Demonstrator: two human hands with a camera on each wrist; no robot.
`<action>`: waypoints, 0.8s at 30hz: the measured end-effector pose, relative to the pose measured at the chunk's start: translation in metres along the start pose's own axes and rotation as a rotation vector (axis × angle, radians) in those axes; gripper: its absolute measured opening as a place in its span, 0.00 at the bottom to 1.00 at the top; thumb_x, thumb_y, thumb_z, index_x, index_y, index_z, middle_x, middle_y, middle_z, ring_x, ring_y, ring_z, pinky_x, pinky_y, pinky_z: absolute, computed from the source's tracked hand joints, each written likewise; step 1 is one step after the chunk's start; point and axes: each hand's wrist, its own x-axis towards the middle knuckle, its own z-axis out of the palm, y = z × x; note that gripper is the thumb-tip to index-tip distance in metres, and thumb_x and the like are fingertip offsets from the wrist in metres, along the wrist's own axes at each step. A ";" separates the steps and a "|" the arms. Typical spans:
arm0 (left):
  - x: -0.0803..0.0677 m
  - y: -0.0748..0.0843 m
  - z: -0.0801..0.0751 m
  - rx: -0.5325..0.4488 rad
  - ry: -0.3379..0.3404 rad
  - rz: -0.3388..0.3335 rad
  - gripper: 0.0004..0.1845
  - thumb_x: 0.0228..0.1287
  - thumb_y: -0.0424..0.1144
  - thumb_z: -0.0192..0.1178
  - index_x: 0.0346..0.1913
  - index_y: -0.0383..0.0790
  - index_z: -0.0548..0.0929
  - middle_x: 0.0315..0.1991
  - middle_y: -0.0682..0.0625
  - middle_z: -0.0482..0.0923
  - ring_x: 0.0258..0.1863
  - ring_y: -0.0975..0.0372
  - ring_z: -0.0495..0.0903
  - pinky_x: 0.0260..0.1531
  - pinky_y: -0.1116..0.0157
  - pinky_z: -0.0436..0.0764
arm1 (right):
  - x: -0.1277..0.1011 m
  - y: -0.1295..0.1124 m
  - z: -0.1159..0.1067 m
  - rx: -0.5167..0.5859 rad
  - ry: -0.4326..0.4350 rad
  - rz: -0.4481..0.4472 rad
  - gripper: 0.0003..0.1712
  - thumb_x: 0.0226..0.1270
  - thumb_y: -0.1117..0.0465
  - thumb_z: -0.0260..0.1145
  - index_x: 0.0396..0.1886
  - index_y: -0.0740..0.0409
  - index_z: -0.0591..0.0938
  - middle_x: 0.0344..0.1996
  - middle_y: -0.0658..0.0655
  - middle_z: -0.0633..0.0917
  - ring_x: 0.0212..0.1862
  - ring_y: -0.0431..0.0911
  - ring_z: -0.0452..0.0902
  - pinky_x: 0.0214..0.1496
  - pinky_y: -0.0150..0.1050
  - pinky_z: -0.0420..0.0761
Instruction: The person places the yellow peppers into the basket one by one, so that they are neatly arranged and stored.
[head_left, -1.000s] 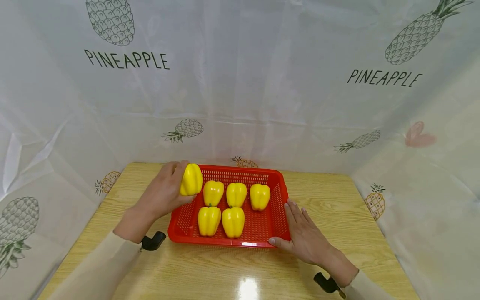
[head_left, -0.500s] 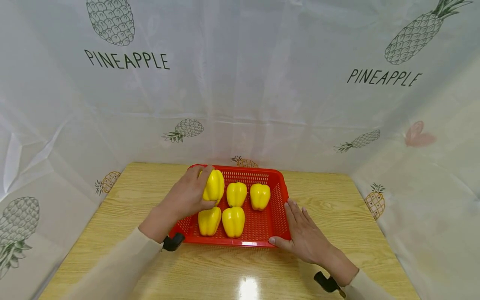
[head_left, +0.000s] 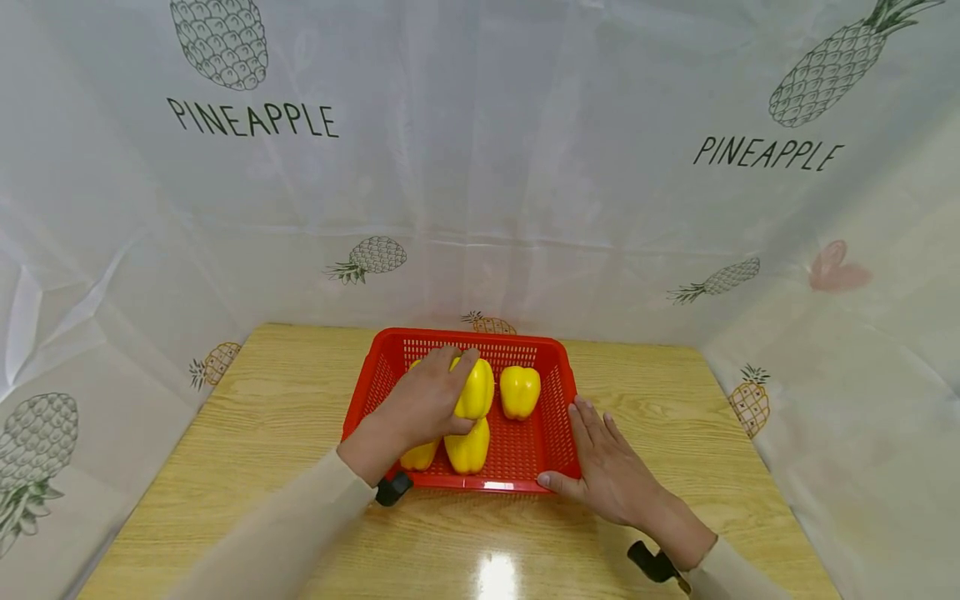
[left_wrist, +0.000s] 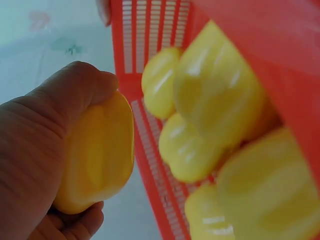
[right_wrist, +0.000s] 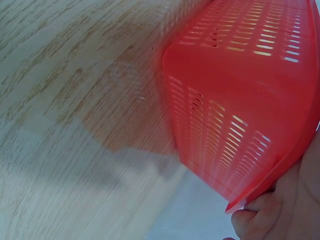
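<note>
My left hand (head_left: 429,392) grips a yellow bell pepper (head_left: 477,390), its thumb and fingers on opposite sides. In the head view the pepper appears over the middle of the red basket (head_left: 557,354); the left wrist view shows the held pepper (left_wrist: 102,155) apart from those lying inside. Farther right in the basket lies another yellow bell pepper (head_left: 520,392), and at the front lies one more yellow bell pepper (head_left: 467,450). The left hand and its load partly or fully hide the others. My right hand (head_left: 611,471) rests against the basket's right side, fingers extended, thumb at the front corner.
The basket has slotted walls and stands on a wooden table (head_left: 277,392). A pale plastic sheet (head_left: 525,167) printed with pineapples hangs behind the table and along both sides.
My left hand has carried the held bell pepper rightward, from the basket's left edge to above its middle. The right hand, the basket and the peppers inside have stayed put.
</note>
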 end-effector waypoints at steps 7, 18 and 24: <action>0.012 0.023 0.010 -0.020 -0.039 0.014 0.53 0.56 0.56 0.78 0.79 0.41 0.63 0.65 0.40 0.73 0.62 0.52 0.77 0.63 0.57 0.82 | 0.000 0.001 -0.001 -0.005 0.000 0.002 0.66 0.71 0.21 0.55 0.83 0.72 0.53 0.84 0.71 0.53 0.85 0.65 0.49 0.83 0.67 0.51; 0.024 0.048 0.034 0.004 -0.128 0.041 0.53 0.57 0.60 0.76 0.79 0.42 0.63 0.67 0.42 0.74 0.62 0.54 0.79 0.65 0.59 0.82 | 0.000 0.001 0.001 -0.016 0.010 -0.003 0.67 0.70 0.21 0.55 0.83 0.73 0.55 0.83 0.72 0.55 0.84 0.65 0.51 0.83 0.67 0.53; 0.029 0.057 0.045 0.046 -0.188 0.098 0.54 0.58 0.63 0.75 0.79 0.40 0.64 0.67 0.41 0.75 0.64 0.54 0.78 0.67 0.61 0.80 | 0.001 0.001 0.001 -0.021 0.010 -0.006 0.67 0.70 0.20 0.54 0.82 0.74 0.55 0.83 0.72 0.55 0.84 0.65 0.51 0.83 0.67 0.53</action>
